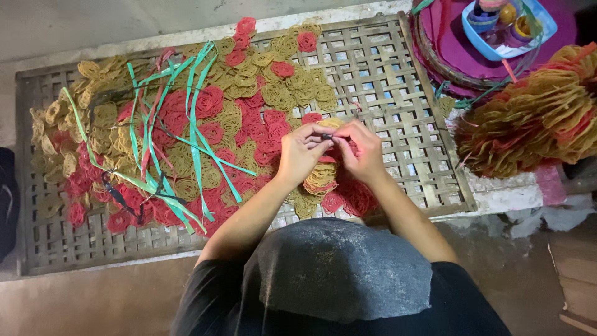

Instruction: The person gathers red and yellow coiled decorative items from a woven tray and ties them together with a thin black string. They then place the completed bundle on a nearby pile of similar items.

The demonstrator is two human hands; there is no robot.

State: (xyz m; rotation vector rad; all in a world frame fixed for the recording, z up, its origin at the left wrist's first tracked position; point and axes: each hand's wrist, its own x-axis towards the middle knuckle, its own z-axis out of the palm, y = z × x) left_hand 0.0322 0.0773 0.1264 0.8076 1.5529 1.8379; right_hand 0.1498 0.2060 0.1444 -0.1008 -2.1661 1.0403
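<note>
Hands meet near the woven tray's (398,81) front edge — our left hand (303,154) and right hand (362,149) pinch a small stack of yellow-and-red lacy discs (321,176), green strips (198,134) lying toward its left.

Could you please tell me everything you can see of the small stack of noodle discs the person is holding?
The stack of noodle discs is a short pile of thin, round, lacy coils, mostly yellow-tan with a red one showing near the top. They look dry and brittle. It is held slightly tilted above the woven bamboo tray, over other loose discs. The left hand and right hand pinch its top edge from either side, beside something small and dark.
</note>
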